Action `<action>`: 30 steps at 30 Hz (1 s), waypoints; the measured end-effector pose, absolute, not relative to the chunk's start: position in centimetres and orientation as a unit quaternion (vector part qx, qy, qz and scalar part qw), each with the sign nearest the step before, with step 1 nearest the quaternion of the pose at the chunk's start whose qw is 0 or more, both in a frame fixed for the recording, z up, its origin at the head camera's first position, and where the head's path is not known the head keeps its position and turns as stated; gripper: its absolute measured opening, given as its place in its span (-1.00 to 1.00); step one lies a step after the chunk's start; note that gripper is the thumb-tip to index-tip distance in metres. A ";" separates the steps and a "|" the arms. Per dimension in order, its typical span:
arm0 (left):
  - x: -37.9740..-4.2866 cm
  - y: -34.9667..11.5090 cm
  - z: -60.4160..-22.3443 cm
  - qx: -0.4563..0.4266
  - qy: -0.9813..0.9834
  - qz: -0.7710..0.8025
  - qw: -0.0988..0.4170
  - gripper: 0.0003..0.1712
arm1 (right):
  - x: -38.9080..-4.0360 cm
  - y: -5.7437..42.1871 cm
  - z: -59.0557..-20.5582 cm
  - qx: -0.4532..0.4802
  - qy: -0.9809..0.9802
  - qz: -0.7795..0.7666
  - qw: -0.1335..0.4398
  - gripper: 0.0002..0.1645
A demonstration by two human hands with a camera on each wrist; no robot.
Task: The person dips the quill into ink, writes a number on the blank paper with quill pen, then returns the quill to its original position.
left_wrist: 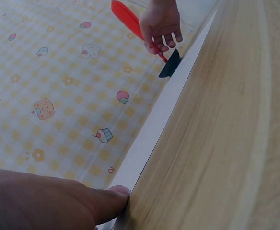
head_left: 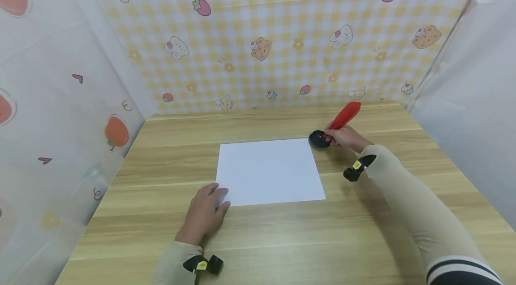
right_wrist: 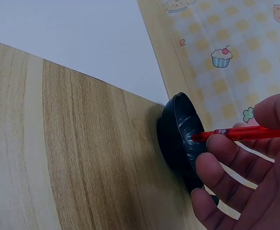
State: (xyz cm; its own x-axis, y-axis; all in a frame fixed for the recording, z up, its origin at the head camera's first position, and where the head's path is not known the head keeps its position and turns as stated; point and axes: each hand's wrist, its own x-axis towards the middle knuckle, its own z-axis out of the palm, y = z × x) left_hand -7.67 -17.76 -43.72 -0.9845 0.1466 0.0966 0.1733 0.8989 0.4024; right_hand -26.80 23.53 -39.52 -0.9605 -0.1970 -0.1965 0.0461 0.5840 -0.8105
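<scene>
My right hand (head_left: 342, 136) pinches a red quill pen (head_left: 346, 114) between thumb and fingers, its broad feather-like end slanting up to the right. In the right wrist view the tip of the pen (right_wrist: 238, 134) points into a small black dish (right_wrist: 178, 132) with a ridged inside; whether it touches the bottom is hard to tell. The dish stands at the far right corner of a blank white sheet of paper (head_left: 270, 170). My left hand (head_left: 205, 211) rests with loosely spread fingers on the near left corner of the paper, its thumb along the edge.
A light wooden table (head_left: 258, 244) lies under everything. Behind it hangs a yellow checked cloth (head_left: 242, 20) with cartoon prints. White cloth walls (head_left: 52, 97) close off the left and right sides.
</scene>
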 end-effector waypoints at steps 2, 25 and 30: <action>-7.7 -17.8 -43.8 -0.082 -0.974 -0.209 0.033 -0.60 | -26.8 23.4 -39.5 -0.043 0.882 -0.451 0.132 -0.70; -7.8 -17.9 -44.3 -0.076 -0.974 -0.209 0.034 -0.58 | -27.0 22.8 -39.5 -0.044 0.889 -0.433 0.142 -0.76; -7.8 -17.8 -44.2 -0.077 -0.974 -0.209 0.033 -0.58 | -27.1 22.8 -39.4 -0.044 0.888 -0.434 0.144 -0.76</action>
